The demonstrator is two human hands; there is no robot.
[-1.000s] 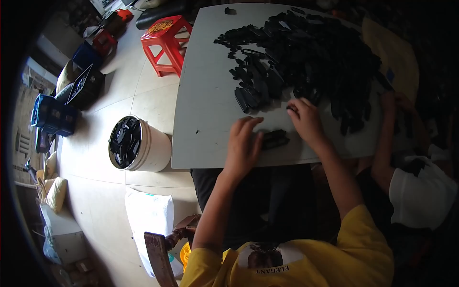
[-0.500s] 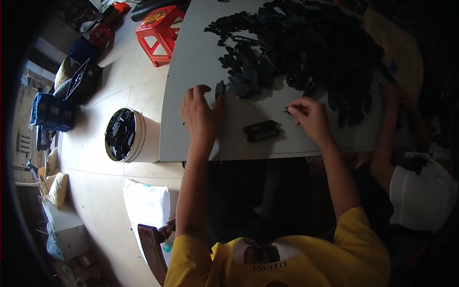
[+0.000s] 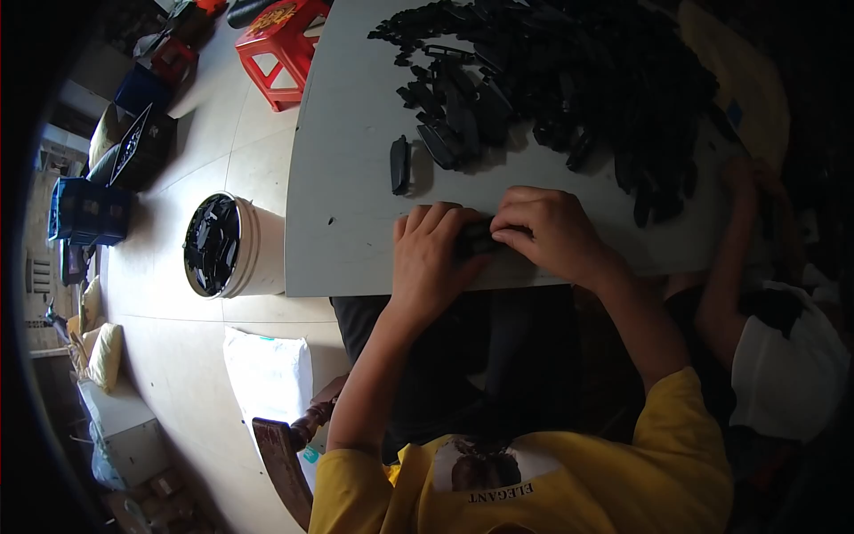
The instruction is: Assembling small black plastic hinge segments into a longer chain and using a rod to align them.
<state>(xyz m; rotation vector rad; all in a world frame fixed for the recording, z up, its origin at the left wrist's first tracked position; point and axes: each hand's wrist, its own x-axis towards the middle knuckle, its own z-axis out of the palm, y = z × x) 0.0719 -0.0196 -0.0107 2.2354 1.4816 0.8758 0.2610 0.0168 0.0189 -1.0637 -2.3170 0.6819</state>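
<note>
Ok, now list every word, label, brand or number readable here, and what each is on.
Yellow shirt: one dark printed word, upside down in this view; legible, not copied here.
White sack: teal marks, too small to read.
Red stool: yellow seat pattern, too blurred to tell if it is writing.
Black parts: none visible.

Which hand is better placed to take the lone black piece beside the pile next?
Probably the left hand: the lone black piece lies just beyond it. The right hand is farther from it, and both are at the black part between them.
</note>
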